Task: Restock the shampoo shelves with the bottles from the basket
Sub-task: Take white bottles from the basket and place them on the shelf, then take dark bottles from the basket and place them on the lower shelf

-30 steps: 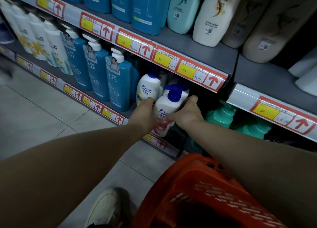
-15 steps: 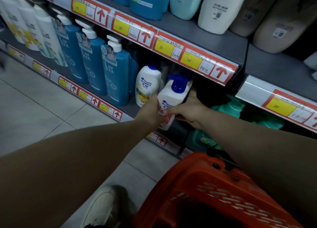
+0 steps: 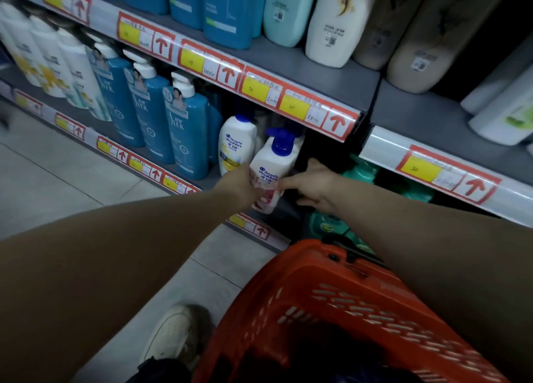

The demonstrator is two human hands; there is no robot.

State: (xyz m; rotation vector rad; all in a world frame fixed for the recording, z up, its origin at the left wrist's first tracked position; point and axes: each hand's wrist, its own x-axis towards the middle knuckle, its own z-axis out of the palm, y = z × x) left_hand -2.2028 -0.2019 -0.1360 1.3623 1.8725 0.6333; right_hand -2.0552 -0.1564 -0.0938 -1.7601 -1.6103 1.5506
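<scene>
A white shampoo bottle with a blue pump cap (image 3: 272,163) leans tilted at the front of the lower shelf (image 3: 202,182). My left hand (image 3: 239,186) grips its lower left side. My right hand (image 3: 315,183) is on the bottle's right, with one straight finger touching its lower part and the thumb off it. A second white bottle of the same brand (image 3: 236,143) stands upright just to the left. The orange basket (image 3: 331,278) sits below my right forearm; its inside is dark.
Tall blue pump bottles (image 3: 187,128) and white ones (image 3: 66,65) fill the lower shelf to the left. Green bottles (image 3: 360,172) stand to the right of a dark gap. The upper shelf (image 3: 331,79) holds large bottles. My shoe (image 3: 173,333) is on the tiled floor.
The bottle now leans with its cap toward the shelf. My right hand has loosened from a full hold to a fingertip touch. The view has shifted slightly.
</scene>
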